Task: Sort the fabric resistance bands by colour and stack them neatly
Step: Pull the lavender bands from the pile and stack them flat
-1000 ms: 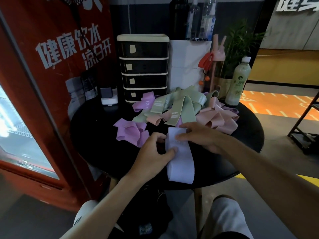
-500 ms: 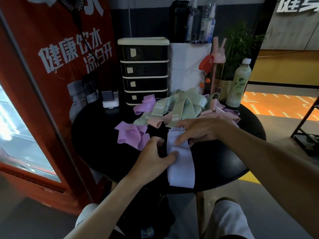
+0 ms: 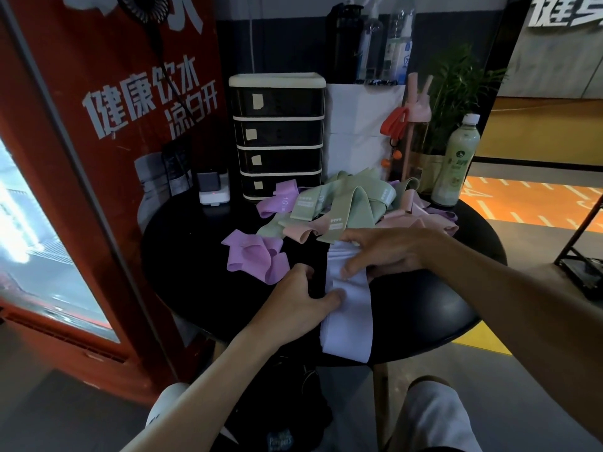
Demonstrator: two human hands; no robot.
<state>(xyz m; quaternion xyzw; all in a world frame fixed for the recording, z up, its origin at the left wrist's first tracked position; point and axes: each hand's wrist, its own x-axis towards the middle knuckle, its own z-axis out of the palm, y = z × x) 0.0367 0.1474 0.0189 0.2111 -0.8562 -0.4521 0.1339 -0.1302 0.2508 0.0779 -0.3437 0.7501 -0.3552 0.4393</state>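
Two hands are on one pale lilac band (image 3: 349,324), which lies flat on the near side of the round black counter (image 3: 195,256) and reaches its near edge. The right hand (image 3: 381,252) curls its fingers over the bunched far end of the band and grips it, and the left hand (image 3: 293,305) holds the band's left edge, thumb on top and fingers bent. Behind them sits a messy pile of green and pink bands (image 3: 352,203), with a purple band (image 3: 254,256) just left.

Right hand (image 3: 385,252) farther over lilac band (image 3: 349,321)
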